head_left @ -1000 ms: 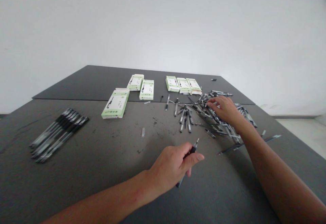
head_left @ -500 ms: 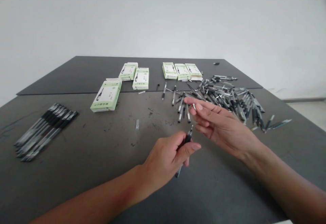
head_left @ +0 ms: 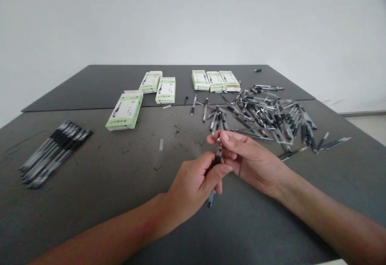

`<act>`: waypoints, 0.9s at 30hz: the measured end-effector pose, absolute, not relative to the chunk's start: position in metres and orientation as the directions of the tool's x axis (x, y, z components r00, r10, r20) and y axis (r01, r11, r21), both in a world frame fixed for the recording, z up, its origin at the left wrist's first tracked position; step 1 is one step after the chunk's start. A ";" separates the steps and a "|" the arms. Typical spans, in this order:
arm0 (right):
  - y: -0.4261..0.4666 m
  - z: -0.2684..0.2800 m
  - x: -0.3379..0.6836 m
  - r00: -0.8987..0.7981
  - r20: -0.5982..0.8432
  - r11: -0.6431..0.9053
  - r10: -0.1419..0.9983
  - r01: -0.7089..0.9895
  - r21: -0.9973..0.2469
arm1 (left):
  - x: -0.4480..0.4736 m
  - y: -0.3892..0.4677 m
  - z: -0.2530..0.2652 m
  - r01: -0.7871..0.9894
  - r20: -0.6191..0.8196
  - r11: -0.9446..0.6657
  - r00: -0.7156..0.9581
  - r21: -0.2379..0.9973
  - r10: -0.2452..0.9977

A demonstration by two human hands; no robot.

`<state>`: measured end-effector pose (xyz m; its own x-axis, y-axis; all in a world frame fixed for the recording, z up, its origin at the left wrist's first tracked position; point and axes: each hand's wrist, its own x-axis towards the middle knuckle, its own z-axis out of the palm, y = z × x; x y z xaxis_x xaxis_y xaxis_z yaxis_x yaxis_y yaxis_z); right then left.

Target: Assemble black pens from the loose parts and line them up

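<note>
My left hand (head_left: 196, 178) is closed around a black-and-clear gel pen (head_left: 210, 197), its tip end pointing up and away from me. Thumb and index finger of my right hand (head_left: 250, 154) pinch a small silvery pen tip (head_left: 219, 139), mostly covered by the fingers. That piece sits right at the upper end of the pen; whether it touches the pen I cannot tell. Beyond my right hand lies a large heap of loose pens and pen parts (head_left: 268, 116). A neat row of assembled-looking pens (head_left: 57, 152) rests at the left.
Several green-and-white pen boxes stand on the dark table (head_left: 120, 200), the nearest box (head_left: 125, 111) at left and another box (head_left: 200, 81) farther back. A small clear plastic piece (head_left: 161, 144) lies mid-table. A pale wall (head_left: 181, 19) rises behind the table.
My right hand has moved left and slightly down, bringing the small silvery tip from beside the pen to its upper end. My left hand still grips the pen.
</note>
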<state>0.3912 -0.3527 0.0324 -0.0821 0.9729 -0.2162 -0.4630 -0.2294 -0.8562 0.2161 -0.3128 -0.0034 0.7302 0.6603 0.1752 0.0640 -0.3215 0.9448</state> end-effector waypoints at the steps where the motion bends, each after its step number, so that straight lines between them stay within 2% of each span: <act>1: -0.353 0.032 0.390 -0.087 -0.213 -0.229 0.973 -0.466 -0.855 | 0.216 -0.313 -0.003 0.065 0.177 -0.322 0.727 0.944 0.664; 6: -0.352 0.032 0.391 -0.051 -0.192 -0.193 0.980 -0.476 -0.858 | 0.215 -0.314 -0.003 0.052 0.179 -0.313 0.726 0.948 0.664; 16: -0.347 0.031 0.406 0.076 -0.144 -0.122 0.987 -0.238 -0.964 | 0.215 -0.315 -0.002 0.038 0.189 -0.314 0.729 0.949 0.658; 27: -0.346 0.026 0.421 -0.031 -0.021 -0.023 0.999 -0.044 -0.999 | 0.215 -0.315 -0.002 0.044 0.193 -0.334 0.743 0.941 0.640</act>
